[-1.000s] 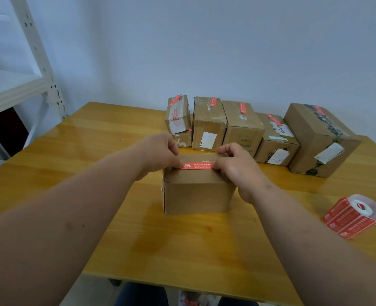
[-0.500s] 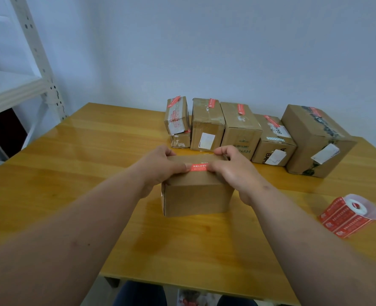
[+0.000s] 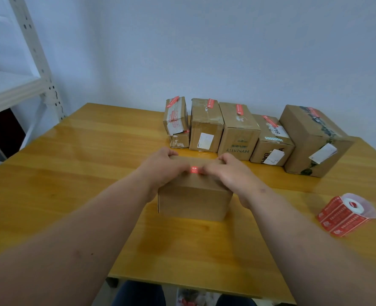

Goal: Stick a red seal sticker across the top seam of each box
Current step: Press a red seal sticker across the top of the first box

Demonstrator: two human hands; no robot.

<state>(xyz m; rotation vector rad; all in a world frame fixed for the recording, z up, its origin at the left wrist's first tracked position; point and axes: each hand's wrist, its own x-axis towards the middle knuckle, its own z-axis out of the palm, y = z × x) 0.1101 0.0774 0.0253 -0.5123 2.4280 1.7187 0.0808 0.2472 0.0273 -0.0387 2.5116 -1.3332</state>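
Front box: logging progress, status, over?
Left hand and right hand press sticker onto front box. Back boxes already sealed. Roll at right, nothing in the way.

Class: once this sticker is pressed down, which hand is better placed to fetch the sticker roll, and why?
Probably the right hand: the sticker roll lies on its side of the box; the left hand would have to cross over.

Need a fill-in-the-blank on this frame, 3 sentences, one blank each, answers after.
1. Both hands, the left hand and the right hand, press a red seal sticker onto the top of the near ____.
2. The sticker roll lies on the wooden table to the person's ____.
3. The row of boxes by the wall counts ____ boxes.

Answers: box; right; five
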